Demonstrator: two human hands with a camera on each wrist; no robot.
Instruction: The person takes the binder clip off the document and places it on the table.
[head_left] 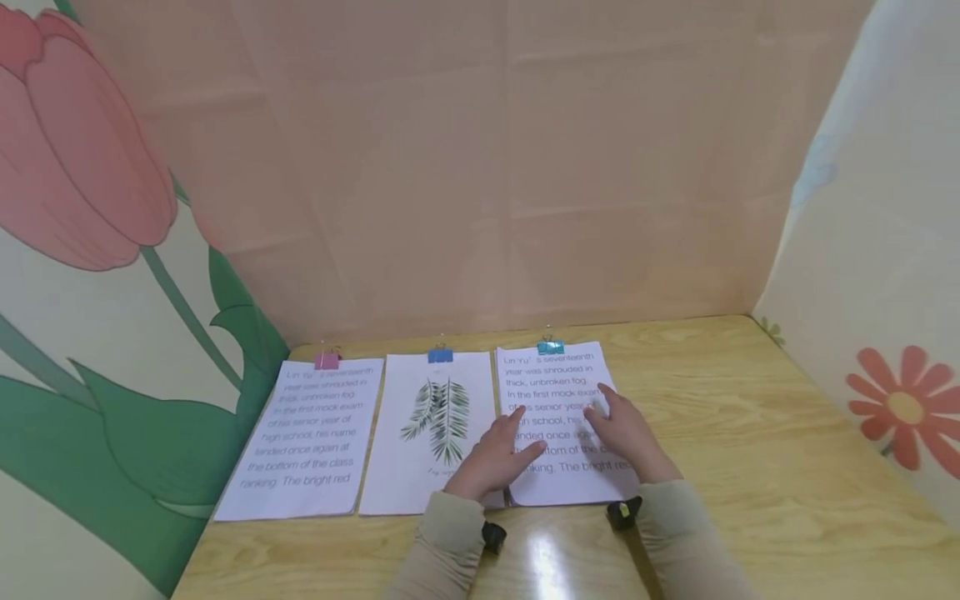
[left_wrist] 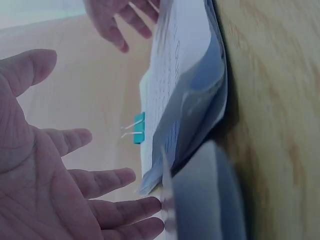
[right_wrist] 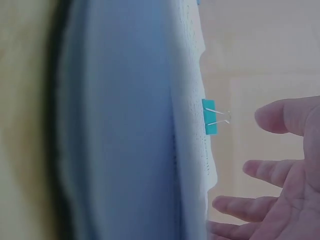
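Note:
On the wooden table lie three clipped paper stacks side by side. The right stack carries printed text and a teal binder clip at its top edge. Over its left edge hovers my left hand, fingers spread and nothing held; in the left wrist view its lower fingertips appear to touch a sheet's edge. My right hand is above the same stack's right side, its fingers extended and apart. The middle stack shows a printed green leaf picture under a blue binder clip.
A left stack of printed text has a pink binder clip. Behind the table hangs a pinkish-tan cloth. Flower-painted panels stand on both sides. Each wrist wears a dark camera.

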